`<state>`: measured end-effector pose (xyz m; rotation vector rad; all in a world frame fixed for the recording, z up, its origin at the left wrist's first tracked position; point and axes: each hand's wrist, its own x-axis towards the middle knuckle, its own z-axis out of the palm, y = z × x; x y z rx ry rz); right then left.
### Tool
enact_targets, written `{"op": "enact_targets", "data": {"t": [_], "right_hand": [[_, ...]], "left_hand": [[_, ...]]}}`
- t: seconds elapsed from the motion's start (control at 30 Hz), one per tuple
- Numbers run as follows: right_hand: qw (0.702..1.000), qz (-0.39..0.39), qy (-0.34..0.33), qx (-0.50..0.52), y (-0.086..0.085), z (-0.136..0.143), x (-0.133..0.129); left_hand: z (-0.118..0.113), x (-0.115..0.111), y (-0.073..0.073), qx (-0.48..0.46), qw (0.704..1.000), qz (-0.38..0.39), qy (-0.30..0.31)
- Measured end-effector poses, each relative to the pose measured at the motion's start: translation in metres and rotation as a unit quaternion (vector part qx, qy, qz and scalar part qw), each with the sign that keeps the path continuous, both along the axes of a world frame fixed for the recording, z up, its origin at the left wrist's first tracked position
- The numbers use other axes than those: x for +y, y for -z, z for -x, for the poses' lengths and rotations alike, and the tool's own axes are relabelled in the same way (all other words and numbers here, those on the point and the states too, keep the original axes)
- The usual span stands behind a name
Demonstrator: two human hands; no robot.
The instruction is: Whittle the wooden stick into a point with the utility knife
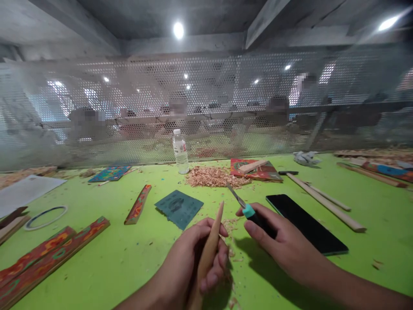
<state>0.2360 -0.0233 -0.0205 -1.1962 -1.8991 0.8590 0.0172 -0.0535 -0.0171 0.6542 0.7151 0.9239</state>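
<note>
My left hand (206,254) is wrapped round a tapered wooden stick (209,249), its pointed tip facing up and away from me. To its right, my right hand (277,241) grips a knife (254,215) with a black and teal handle; the blade points up and left, a little apart from the stick's tip. Small shavings (230,228) lie on the green table (129,271) beneath and between the hands. A dark green sheet of sandpaper (180,208) lies just beyond my left hand.
A black phone (306,224) lies right of my right hand. Behind stand a water bottle (180,153) and a shavings pile (213,176). Wooden rods (329,204) lie at the right, painted strips (54,258) and a white ring (47,217) at the left. A perforated screen (209,94) borders the table.
</note>
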Motion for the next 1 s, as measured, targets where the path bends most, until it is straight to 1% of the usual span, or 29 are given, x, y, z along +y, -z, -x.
{"op": "enact_targets", "data": {"t": [0.07,0.17,0.23,0.33,0.37,0.47,0.57,0.7,0.77,0.9,1.0], "right_hand": [[1.0,-0.005,0.007,-0.003,-0.003,0.0,-0.001],[1.0,-0.014,-0.003,-0.009,-0.006,0.0,-0.001],[1.0,-0.019,-0.014,-0.01,-0.007,0.001,0.001],[0.999,-0.04,-0.033,-0.011,-0.008,0.001,0.004],[0.998,-0.047,-0.04,-0.015,-0.008,0.001,0.004],[0.996,-0.055,-0.061,-0.044,-0.008,-0.001,0.006],[0.991,-0.068,-0.08,-0.082,-0.009,-0.002,0.007],[0.984,-0.101,-0.102,-0.109,-0.01,-0.003,0.006],[0.98,-0.105,-0.123,-0.118,-0.011,-0.003,0.005],[0.973,-0.086,-0.175,-0.123,-0.012,-0.005,0.001],[0.968,-0.093,-0.198,-0.121,-0.011,-0.006,-0.001]], "left_hand": [[0.0,0.0,0.0,-0.024,0.999,-0.025,-0.011],[-0.001,-0.001,-0.001,-0.018,0.998,-0.064,-0.023],[-0.001,-0.004,-0.001,0.0,0.997,-0.071,-0.003],[-0.002,-0.009,0.0,0.029,0.996,-0.062,0.053],[-0.002,-0.01,0.002,0.03,0.996,-0.06,0.055],[-0.003,-0.012,0.004,0.037,0.997,-0.065,0.021],[-0.002,-0.011,0.001,0.083,0.993,-0.088,0.014],[-0.003,-0.013,-0.003,0.131,0.984,-0.112,0.044],[-0.004,-0.013,-0.001,0.126,0.984,-0.112,0.051],[-0.007,-0.014,0.01,0.096,0.988,-0.113,0.044],[-0.005,-0.013,0.008,0.122,0.983,-0.126,0.051]]}}
